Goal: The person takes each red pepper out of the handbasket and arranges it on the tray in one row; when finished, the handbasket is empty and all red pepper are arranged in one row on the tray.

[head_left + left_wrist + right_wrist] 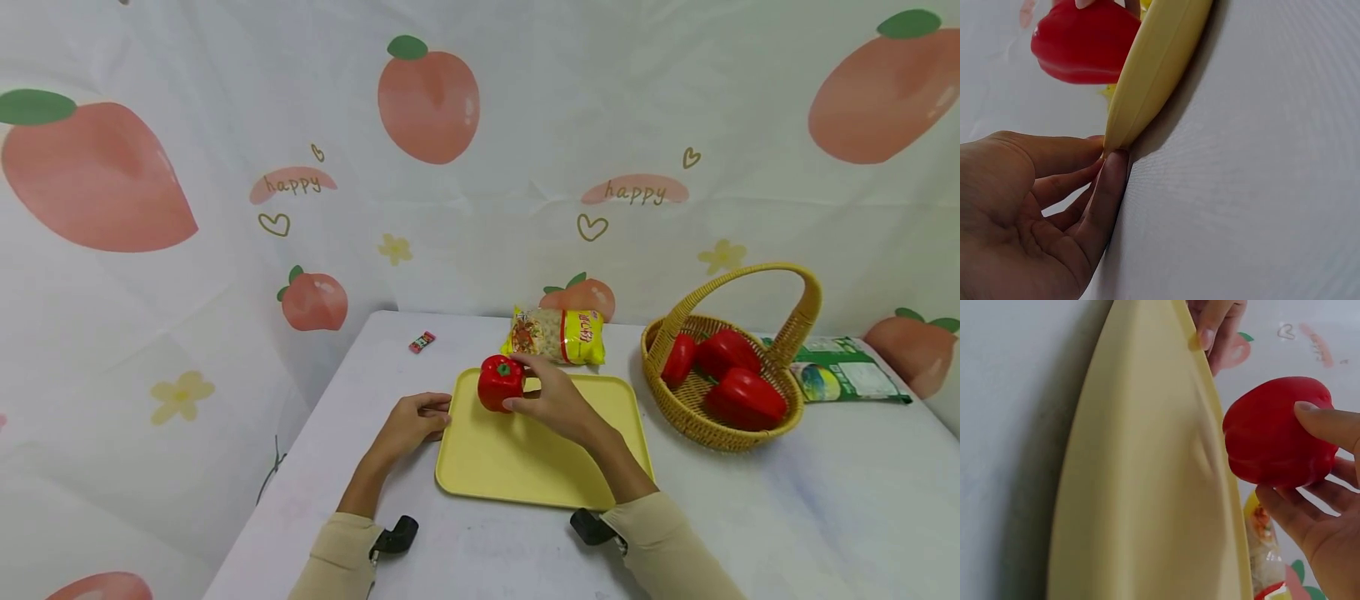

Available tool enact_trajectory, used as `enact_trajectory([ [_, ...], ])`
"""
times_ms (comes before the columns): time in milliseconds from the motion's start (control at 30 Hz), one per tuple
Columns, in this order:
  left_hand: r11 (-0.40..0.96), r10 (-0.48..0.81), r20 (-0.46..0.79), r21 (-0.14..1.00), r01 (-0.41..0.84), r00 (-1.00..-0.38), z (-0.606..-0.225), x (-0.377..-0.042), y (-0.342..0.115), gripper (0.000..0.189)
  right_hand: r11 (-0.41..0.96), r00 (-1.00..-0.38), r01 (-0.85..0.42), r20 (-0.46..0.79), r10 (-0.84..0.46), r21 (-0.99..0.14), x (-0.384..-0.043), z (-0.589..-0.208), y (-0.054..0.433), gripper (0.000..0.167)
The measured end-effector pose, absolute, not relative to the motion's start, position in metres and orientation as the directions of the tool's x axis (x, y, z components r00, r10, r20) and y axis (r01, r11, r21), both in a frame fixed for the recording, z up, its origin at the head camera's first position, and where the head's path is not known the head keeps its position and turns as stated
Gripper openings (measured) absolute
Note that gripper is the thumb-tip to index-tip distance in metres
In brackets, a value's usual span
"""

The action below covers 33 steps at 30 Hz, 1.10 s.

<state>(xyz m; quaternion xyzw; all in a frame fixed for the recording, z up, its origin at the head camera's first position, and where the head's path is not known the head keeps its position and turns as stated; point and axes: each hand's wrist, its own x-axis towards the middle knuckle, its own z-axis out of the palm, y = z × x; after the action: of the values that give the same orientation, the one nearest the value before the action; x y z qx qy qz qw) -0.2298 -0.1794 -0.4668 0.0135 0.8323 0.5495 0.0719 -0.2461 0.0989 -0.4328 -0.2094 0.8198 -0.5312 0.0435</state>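
A red bell pepper (500,385) with a green stem is held in my right hand (557,400), over the left part of a yellow tray (540,467). In the right wrist view, the thumb presses one side of the pepper (1279,431) and the fingers curve round the other. My left hand (412,425) is at the tray's left edge. The left wrist view shows its thumb and fingers pinching the tray's rim (1147,81), with the knuckles low by the white table.
A wicker basket (678,421) with a tall handle stands right of the tray, holding several red peppers (746,398). Behind the tray lies a yellow food bag (558,336). A green packet (847,371) is behind the basket; a small red wrapped packet (422,342) lies at the back left.
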Motion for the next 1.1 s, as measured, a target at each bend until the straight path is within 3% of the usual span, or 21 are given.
enact_trajectory([
  [1100, 0.356, 0.129, -0.085, 0.934, -0.034, -0.988, -0.4661, -0.2308, -0.1797, 0.037, 0.407, -0.899, -0.296, 0.110, -0.423, -0.864, -0.2544, -0.4367, 0.0957, 0.077],
])
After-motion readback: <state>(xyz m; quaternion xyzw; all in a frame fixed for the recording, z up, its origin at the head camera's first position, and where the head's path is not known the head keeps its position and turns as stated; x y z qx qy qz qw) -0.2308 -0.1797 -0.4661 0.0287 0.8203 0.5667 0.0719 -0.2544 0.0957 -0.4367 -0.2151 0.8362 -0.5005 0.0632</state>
